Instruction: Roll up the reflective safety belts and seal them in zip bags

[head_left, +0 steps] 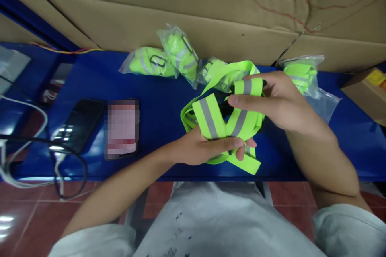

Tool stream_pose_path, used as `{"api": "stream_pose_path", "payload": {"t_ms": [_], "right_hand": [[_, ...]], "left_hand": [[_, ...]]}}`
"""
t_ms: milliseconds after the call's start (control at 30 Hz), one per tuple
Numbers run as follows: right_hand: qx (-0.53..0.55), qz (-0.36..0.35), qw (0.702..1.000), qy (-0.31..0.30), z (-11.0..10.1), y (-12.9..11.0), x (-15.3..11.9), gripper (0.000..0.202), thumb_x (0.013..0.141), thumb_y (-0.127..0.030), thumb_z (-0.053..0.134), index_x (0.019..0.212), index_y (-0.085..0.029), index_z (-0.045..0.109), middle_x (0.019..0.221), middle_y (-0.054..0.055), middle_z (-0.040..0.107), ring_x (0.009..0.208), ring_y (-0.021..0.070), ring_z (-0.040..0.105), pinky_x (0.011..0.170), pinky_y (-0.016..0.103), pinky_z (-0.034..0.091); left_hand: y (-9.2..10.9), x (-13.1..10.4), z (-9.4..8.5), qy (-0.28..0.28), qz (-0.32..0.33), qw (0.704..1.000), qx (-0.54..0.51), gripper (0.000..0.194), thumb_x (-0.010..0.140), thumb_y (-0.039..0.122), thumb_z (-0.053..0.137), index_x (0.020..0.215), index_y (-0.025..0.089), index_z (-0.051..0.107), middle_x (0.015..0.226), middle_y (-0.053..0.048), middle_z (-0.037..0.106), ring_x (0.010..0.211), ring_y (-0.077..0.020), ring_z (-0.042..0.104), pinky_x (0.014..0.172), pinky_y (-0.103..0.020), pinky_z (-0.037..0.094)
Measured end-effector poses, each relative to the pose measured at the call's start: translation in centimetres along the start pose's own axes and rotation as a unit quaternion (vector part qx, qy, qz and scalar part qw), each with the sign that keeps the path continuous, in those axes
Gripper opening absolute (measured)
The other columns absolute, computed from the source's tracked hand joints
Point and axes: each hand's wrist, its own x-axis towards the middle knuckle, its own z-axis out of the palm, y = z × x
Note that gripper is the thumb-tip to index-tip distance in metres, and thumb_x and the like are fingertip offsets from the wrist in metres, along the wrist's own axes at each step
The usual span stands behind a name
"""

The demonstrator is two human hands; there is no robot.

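Between my two hands is a bright yellow-green reflective strap (210,117) with a grey stripe down its middle, looped and partly folded above the blue table. My left hand (200,146) grips the bunched strap from below, its thumb across the front. Higher up, my right hand (271,100) pinches another fold between thumb and fingers. Some black parts show among the loops, mostly hidden by the strap and my hands. One flat strap end (245,164) hangs below my left fingers.
Behind lie clear bags of similar straps: one bag (150,62) at left, another bag (182,54) beside it, one bag (300,74) at right. A flat plastic bag (324,104) lies near a cardboard box (366,92). A phone (122,128), a black device (84,122) and cables (25,184) are at left.
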Motion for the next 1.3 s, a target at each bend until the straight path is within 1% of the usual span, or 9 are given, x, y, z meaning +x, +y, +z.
{"api": "stream_pose_path", "payload": {"t_ms": [133, 333, 433, 600, 767, 933, 1100, 1233, 1300], "right_hand": [[0.095, 0.023, 0.994, 0.05, 1.3, 0.4, -0.5, 0.035, 0.085, -0.051, 0.081, 0.075, -0.021, 0.065, 0.064, -0.002, 0.065, 0.046, 0.0123, 0.057, 0.039, 0.025, 0.042], [0.056, 0.02, 0.989, 0.133, 2.2, -0.6, -1.3, 0.028, 0.084, -0.043, 0.083, 0.076, -0.022, 0.066, 0.063, -0.003, 0.063, 0.047, 0.0126, 0.058, 0.038, 0.024, 0.04], [0.114, 0.047, 0.988, 0.095, 1.8, -0.2, -0.6, 0.02, 0.083, -0.035, 0.085, 0.085, -0.023, 0.068, 0.07, -0.004, 0.068, 0.052, 0.0132, 0.062, 0.044, 0.025, 0.047], [0.146, 0.088, 0.985, 0.017, 1.0, 2.8, 1.4, 0.033, 0.079, -0.035, 0.086, 0.104, -0.022, 0.07, 0.084, -0.002, 0.075, 0.065, 0.0157, 0.069, 0.055, 0.027, 0.055], [0.153, 0.102, 0.983, 0.027, 1.1, 4.4, 2.1, 0.039, 0.079, -0.042, 0.086, 0.104, -0.021, 0.065, 0.074, -0.002, 0.071, 0.048, 0.0149, 0.061, 0.043, 0.029, 0.048], [0.188, 0.111, 0.972, 0.089, 1.5, 4.1, 1.8, 0.039, 0.072, -0.037, 0.091, 0.095, -0.022, 0.063, 0.094, 0.001, 0.075, 0.072, 0.0173, 0.071, 0.059, 0.027, 0.057], [0.109, 0.051, 0.992, 0.028, 1.7, 5.0, 2.0, 0.031, 0.101, -0.054, 0.058, 0.104, -0.024, 0.068, 0.092, 0.0, 0.071, 0.084, 0.0158, 0.07, 0.077, 0.028, 0.059], [0.048, -0.077, 0.994, 0.058, 1.1, 5.5, 2.6, 0.022, 0.093, -0.042, 0.073, 0.106, -0.026, 0.067, 0.102, -0.001, 0.072, 0.097, 0.0143, 0.068, 0.09, 0.028, 0.057], [0.049, -0.065, 0.996, 0.032, 0.7, 5.4, 2.8, 0.021, 0.086, -0.037, 0.08, 0.098, -0.024, 0.068, 0.095, -0.001, 0.073, 0.09, 0.0144, 0.069, 0.084, 0.028, 0.058]], "left_hand": [[0.8, -0.2, 0.1, 0.003, -0.005, 1.0, -0.014, 0.023, 0.101, 0.029, 0.064, 0.095, 0.013, 0.078, 0.093, -0.008, 0.08, 0.095, -0.0175, 0.077, 0.097, -0.028, 0.06], [0.2, 0.4, -0.4, 0.018, -0.016, 0.997, -0.071, 0.017, 0.097, 0.03, 0.071, 0.096, 0.013, 0.076, 0.086, -0.006, 0.078, 0.097, -0.0194, 0.077, 0.095, -0.031, 0.062], [-0.1, 0.2, -0.1, 0.009, 0.002, 0.999, -0.041, 0.024, 0.099, 0.035, 0.067, 0.099, 0.014, 0.077, 0.095, -0.008, 0.079, 0.1, -0.0201, 0.077, 0.098, -0.032, 0.062], [-1.0, 0.2, 0.2, 0.099, 0.007, 0.992, 0.077, 0.025, 0.099, 0.038, 0.066, 0.098, 0.017, 0.079, 0.104, -0.008, 0.08, 0.109, -0.0218, 0.075, 0.106, -0.036, 0.059], [-1.7, 0.8, -1.0, 0.03, 0.009, 0.998, 0.059, 0.037, 0.081, 0.036, 0.087, 0.111, 0.016, 0.078, 0.097, -0.007, 0.08, 0.098, -0.0214, 0.076, 0.093, -0.033, 0.063], [-1.9, 0.7, -1.3, 0.093, -0.001, 0.992, 0.083, 0.029, 0.09, 0.036, 0.078, 0.114, 0.018, 0.08, 0.113, -0.009, 0.081, 0.109, -0.0226, 0.075, 0.102, -0.035, 0.061], [-1.5, 0.4, -0.5, 0.064, -0.056, 0.995, 0.043, 0.031, 0.092, 0.037, 0.075, 0.115, 0.016, 0.08, 0.112, -0.01, 0.081, 0.105, -0.0227, 0.076, 0.098, -0.035, 0.062], [-1.4, 0.2, -0.3, 0.074, -0.037, 0.996, 0.043, 0.036, 0.093, 0.041, 0.073, 0.119, 0.016, 0.079, 0.115, -0.011, 0.08, 0.108, -0.0241, 0.075, 0.103, -0.037, 0.059], [-1.5, 0.3, -0.6, 0.026, -0.029, 0.999, 0.037, 0.033, 0.095, 0.037, 0.071, 0.121, 0.017, 0.079, 0.119, -0.011, 0.079, 0.113, -0.024, 0.074, 0.107, -0.037, 0.057]]}}
